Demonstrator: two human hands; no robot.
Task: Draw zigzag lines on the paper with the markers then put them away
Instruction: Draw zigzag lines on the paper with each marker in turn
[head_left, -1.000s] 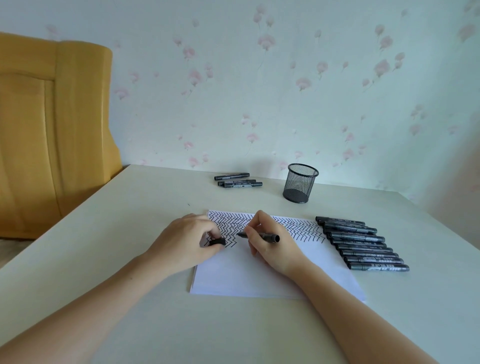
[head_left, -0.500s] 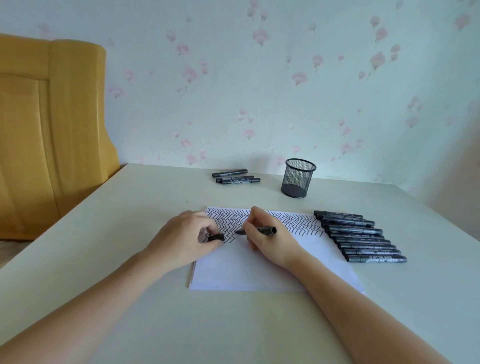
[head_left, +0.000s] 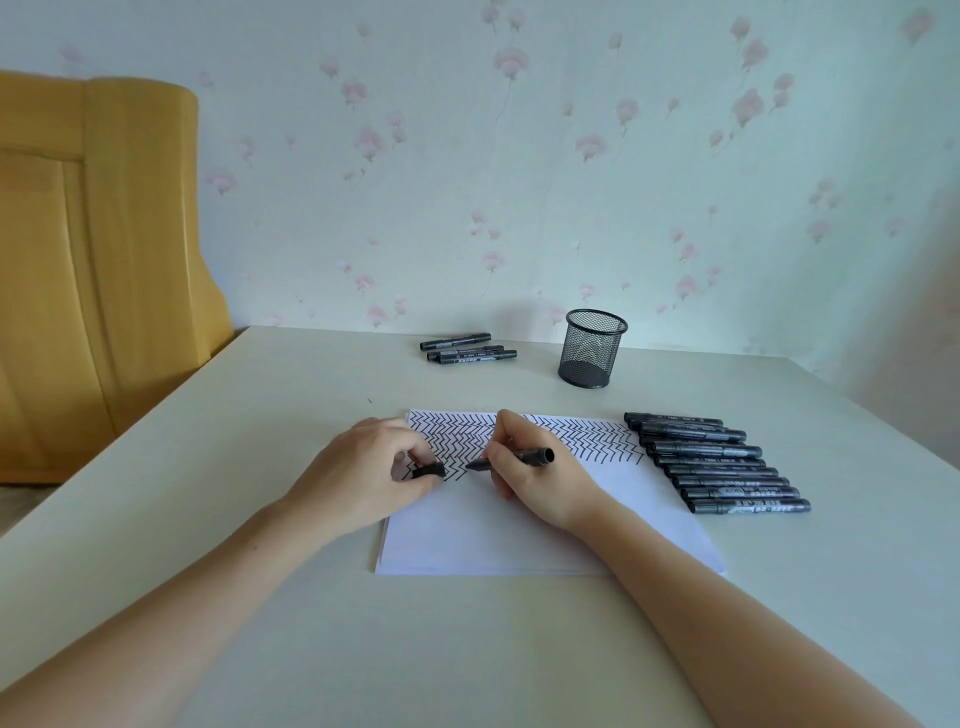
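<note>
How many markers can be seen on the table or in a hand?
13. One marker is in the right hand. Three markers lie left of the mesh cup. Nine lie in a row right of the paper; overlap could hide another.

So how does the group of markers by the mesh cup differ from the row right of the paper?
The far group of markers is small, three that I can count, lying loosely left of the mesh cup. The row of markers is far larger and packed side by side along the right edge of the paper. The far group lies clear of the paper; the row borders it. Both sets are black, capped and flat on the table.
</note>
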